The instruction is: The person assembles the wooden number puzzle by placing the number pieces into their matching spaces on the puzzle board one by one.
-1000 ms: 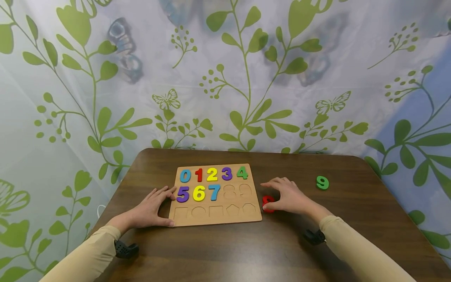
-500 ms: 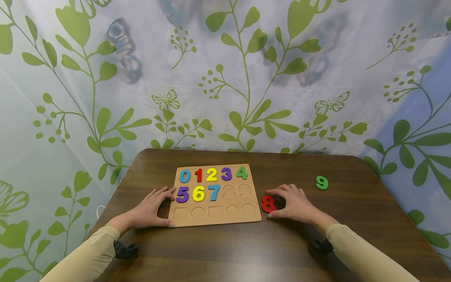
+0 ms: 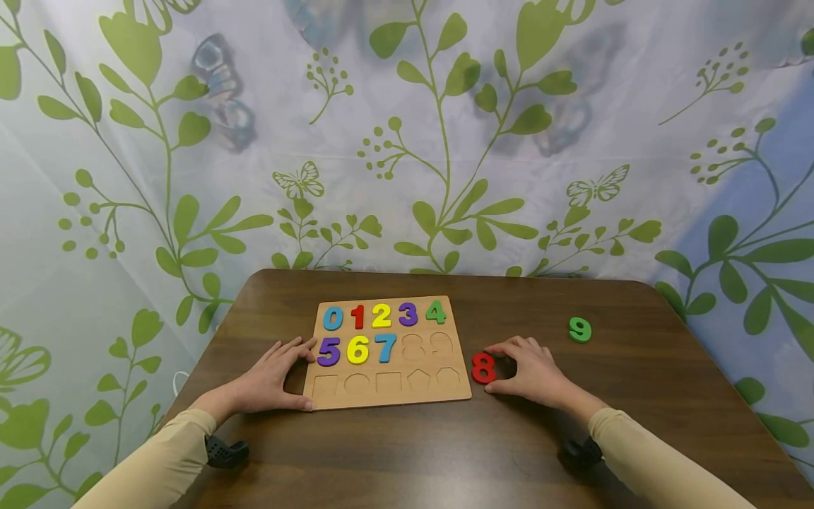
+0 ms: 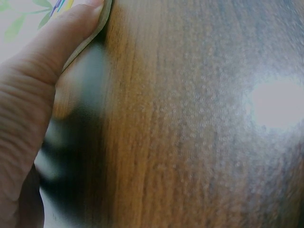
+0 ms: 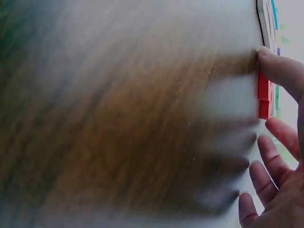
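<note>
In the head view my left hand (image 3: 273,378) rests at the left side of a wooden number puzzle board (image 3: 413,399), fingers spread. Its thumb lies at the near left corner, also seen on the board's edge (image 4: 86,40) in the left wrist view; a fingertip touches the board beside the purple 5 (image 3: 328,351). To the right of the board, a red number 8 (image 3: 483,368) lies on the table. My right hand (image 3: 531,369) pinches it between thumb and index finger, one at each end; the other fingers (image 5: 262,182) stay loosely spread.
Colored numbers 0 to 7 sit in the board's upper rows, with bare recesses for 8 and 9 and several shapes. A green number 9 (image 3: 579,329) lies farther right on the brown table (image 3: 407,452). A leaf-patterned cloth (image 3: 356,198) hangs behind.
My right hand has drawn back to the right, off the red 8, uncovering it; its thumb and index now stand at the 8's ends. My left hand and the board stay put.
</note>
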Demonstrator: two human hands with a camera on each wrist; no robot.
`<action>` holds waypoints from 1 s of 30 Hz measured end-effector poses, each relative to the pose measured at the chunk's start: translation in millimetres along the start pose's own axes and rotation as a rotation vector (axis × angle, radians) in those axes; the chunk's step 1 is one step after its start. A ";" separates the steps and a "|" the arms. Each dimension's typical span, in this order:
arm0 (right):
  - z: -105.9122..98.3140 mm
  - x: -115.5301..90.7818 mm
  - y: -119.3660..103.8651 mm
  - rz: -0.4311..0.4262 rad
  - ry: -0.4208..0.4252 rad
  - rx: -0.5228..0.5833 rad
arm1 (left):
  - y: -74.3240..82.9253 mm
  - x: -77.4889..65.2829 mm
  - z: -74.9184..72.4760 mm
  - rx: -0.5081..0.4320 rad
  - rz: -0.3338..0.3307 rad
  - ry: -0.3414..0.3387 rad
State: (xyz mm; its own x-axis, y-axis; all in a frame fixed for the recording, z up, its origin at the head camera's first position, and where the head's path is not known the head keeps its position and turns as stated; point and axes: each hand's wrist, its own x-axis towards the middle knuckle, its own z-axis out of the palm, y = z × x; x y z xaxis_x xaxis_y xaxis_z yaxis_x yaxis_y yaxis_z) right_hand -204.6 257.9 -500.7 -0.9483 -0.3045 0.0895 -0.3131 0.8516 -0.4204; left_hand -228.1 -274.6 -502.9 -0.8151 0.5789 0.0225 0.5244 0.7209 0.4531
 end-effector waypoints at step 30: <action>-0.3 1.9 -3.7 0.027 0.024 0.014 | -3.2 2.5 -3.8 -0.011 0.008 -0.005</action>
State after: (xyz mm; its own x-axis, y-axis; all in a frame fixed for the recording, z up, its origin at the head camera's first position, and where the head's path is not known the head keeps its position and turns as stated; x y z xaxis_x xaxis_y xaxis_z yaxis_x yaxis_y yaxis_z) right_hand -205.3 254.3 -498.7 -0.9573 -0.2715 0.0996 -0.2872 0.8533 -0.4351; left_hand -232.8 -277.0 -500.9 -0.8098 0.5863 0.0217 0.5279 0.7121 0.4628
